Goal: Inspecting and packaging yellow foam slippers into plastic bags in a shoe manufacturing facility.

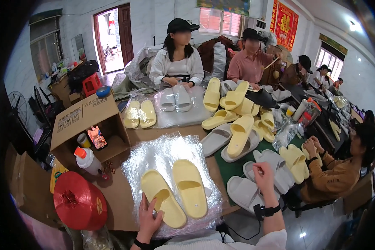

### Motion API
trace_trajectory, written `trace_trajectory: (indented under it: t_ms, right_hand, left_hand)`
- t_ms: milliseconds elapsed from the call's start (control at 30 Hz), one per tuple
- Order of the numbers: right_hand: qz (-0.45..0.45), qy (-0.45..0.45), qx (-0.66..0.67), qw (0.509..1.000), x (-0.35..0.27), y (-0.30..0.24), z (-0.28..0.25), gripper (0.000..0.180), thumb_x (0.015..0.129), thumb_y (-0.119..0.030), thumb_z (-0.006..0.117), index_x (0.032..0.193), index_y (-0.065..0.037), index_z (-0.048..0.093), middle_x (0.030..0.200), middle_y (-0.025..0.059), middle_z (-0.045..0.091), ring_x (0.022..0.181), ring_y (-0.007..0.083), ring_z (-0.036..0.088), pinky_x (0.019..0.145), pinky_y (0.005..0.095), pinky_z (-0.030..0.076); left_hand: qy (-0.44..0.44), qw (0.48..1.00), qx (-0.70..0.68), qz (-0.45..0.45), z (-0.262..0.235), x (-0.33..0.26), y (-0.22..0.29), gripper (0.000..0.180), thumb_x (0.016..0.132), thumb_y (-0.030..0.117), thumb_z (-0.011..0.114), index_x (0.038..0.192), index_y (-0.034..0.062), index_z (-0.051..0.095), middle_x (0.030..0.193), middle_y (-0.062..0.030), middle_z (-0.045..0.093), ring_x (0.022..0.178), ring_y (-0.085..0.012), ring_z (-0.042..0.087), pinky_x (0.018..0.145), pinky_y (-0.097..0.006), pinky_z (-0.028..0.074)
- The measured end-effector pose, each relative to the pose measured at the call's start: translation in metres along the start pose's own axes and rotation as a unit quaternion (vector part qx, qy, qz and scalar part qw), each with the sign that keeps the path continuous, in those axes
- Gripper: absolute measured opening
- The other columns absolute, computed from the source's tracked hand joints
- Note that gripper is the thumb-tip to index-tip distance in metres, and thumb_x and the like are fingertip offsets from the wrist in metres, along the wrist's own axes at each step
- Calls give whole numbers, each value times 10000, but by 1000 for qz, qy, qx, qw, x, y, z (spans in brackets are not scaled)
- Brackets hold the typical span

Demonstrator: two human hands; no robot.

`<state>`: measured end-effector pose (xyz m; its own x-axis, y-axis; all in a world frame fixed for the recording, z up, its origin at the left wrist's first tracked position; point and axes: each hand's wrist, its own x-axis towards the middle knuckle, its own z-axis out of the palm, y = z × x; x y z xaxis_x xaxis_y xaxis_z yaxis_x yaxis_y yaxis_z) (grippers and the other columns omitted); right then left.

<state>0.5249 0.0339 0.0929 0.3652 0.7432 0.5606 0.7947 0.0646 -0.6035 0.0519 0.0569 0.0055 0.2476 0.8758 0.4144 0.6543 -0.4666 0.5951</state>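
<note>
In the head view, the pair that matters sits in the near middle of the worktop point(118, 189): a left yellow slide sandal point(167, 203) and a right yellow slide sandal point(190, 189), side by side on a shiny clear plastic sheet point(137, 160). The left hand point(149, 218) is fairly wide, thumb and fingers spread along the outer edge of the left slide, touching rather than gripping it. The right hand point(264, 177) is narrow, its fingers curled in above the grey slide sandals point(242, 192); I cannot tell whether it pinches anything

The step looks like squaring the pair on the sheet. To do it well, I would steer the left slide by its firm sole edge, sparing the soft strap, bring the heels level, and keep the thin plastic from rucking underneath. The right slide shows no strap opening, so check which face is up

As for writing, the cardboard box point(87, 109) carries dark printed characters and handling symbols, the red wall banner point(284, 25) bears gold characters, and the red spool point(79, 200) has a small yellowish label. A tiny mark near the right slide's heel is too small to read
</note>
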Motion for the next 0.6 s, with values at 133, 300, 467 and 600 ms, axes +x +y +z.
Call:
trace_trajectory:
  t_ms: [133, 300, 467, 600]
  right_hand:
    - [-69, 71, -124, 987, 41, -7, -28, 146, 853, -56, 681, 998, -47, 669, 929, 118, 637, 906, 326, 612, 796, 418, 482]
    - [-113, 117, -280, 946, 140, 44, -49, 401, 840, -59, 678, 1233, -55, 598, 1201, 147, 601, 1125, 360, 559, 932, 467, 468]
    - [-85, 90, -370, 921, 222, 81, -24, 692, 797, -41, 703, 1444, -127, 475, 1426, 147, 500, 1309, 353, 476, 1063, 468, 416]
    - [-129, 43, -401, 906, 264, 100, 36, 752, 833, -32, 661, 1526, -192, 415, 1560, 161, 383, 1405, 358, 409, 1130, 456, 371]
  left_hand:
    - [-12, 1000, 1, -9, 0, 1, 0, 566, 819, 229, 726, 1351, 89, 593, 1565, -346, 293, 1355, -519, 412, 1095, -538, 373]
    - [1, 1000, -5, 17, 8, 2, -6, 567, 811, 220, 735, 1343, 80, 596, 1576, -338, 276, 1359, -515, 409, 1094, -536, 374]
    - [-17, 1000, 11, -9, 3, 7, 1, 571, 805, 235, 750, 1331, 73, 602, 1573, -334, 292, 1373, -502, 407, 1105, -528, 368]
    - [17, 1000, -2, -25, 2, -3, -6, 576, 809, 262, 754, 1335, 82, 603, 1561, -334, 314, 1379, -497, 404, 1114, -521, 365]
